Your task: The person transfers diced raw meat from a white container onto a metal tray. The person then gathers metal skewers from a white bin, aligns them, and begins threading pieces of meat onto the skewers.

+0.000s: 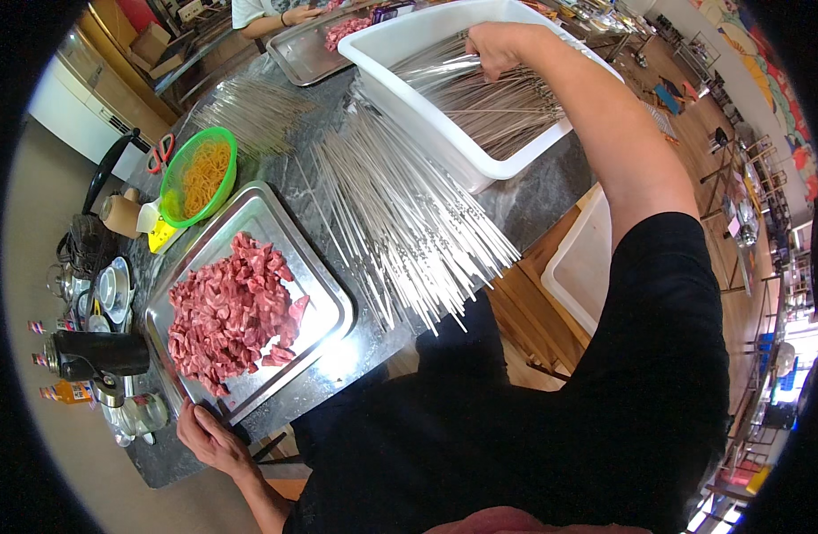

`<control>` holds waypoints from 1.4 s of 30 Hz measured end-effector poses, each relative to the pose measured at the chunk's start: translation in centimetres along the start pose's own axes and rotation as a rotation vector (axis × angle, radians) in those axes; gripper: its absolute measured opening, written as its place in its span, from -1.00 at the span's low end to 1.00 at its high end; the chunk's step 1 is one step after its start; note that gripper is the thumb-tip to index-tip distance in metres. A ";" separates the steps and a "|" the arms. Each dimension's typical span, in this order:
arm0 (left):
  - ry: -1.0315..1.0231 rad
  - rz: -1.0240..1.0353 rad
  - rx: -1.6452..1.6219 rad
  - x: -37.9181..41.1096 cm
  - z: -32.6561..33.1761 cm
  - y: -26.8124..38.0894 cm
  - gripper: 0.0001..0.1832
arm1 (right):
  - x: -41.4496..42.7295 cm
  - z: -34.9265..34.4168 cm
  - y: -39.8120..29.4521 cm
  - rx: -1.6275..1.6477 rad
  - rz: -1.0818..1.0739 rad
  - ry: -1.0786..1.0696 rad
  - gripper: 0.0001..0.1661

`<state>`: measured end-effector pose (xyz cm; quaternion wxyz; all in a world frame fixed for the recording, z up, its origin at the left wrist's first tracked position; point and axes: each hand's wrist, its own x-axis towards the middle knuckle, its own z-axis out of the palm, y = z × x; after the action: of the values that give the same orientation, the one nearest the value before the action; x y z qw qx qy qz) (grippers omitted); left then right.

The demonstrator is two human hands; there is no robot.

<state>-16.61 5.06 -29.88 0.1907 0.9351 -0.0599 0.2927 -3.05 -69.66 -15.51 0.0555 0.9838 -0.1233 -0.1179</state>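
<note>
My left hand [212, 437] grips the near left corner of a stainless steel tray [322, 314]. A heap of cut raw red meat [232, 314] lies in that tray, with a few pieces apart on its right side. My right hand [499, 50] reaches into a white plastic tub [415, 110], its fingers curled around some of the metal skewers [442, 73] there. Part of its grip is hidden by the hand itself. Between tray and tub, a broad fan of loose metal skewers [409, 213] lies on the table, some ends jutting past its edge.
A green basket [232, 160] of orange strands, red-handled scissors [160, 153] and a black bottle [98, 354] stand along the far left of the stone table [172, 460]. More skewers [255, 113] lie farther back. Across the table, another person's hand [302, 15] is by a second meat tray [305, 57].
</note>
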 end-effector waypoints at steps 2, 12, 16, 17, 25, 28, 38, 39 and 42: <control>-0.007 -0.018 -0.006 -0.3 0.1 -0.8 -0.63 | -0.2 1.2 0.4 -0.018 -0.015 0.030 -0.52; 0.012 0.017 0.009 -0.4 0.2 -0.9 -0.66 | -1.2 0.2 0.7 -0.069 -0.023 0.018 -0.69; 0.017 0.015 -0.004 -0.2 0.2 -0.6 -0.68 | -1.0 -2.1 1.9 -0.090 -0.034 -0.084 -0.85; 0.021 0.014 -0.003 -0.3 0.1 -0.7 -0.68 | -1.4 -2.7 1.7 -0.122 -0.043 -0.108 -0.86; 0.022 0.027 -0.029 -0.3 0.1 -0.4 -0.69 | -3.2 -3.2 2.3 -0.280 -0.121 0.117 -0.64; 0.026 0.023 -0.010 -0.5 0.2 -0.7 -0.70 | -5.4 -4.7 1.7 -0.224 -0.077 0.204 -0.57; 0.030 0.020 -0.044 0.1 0.5 -0.5 -0.71 | -3.9 -1.1 4.4 0.130 -0.095 0.337 -0.59; 0.043 0.009 -0.037 -0.2 0.3 -0.6 -0.71 | -4.4 -1.7 3.2 0.248 -0.148 0.398 -0.59; 0.067 0.009 -0.043 -0.7 -0.4 -0.5 -0.71 | -7.0 -3.3 0.0 0.287 -0.227 0.712 -0.61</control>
<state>-17.28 5.68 -30.12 0.2115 0.9201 -0.0638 0.3235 -8.87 -67.64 -10.82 -0.0567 0.9682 -0.0022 0.2436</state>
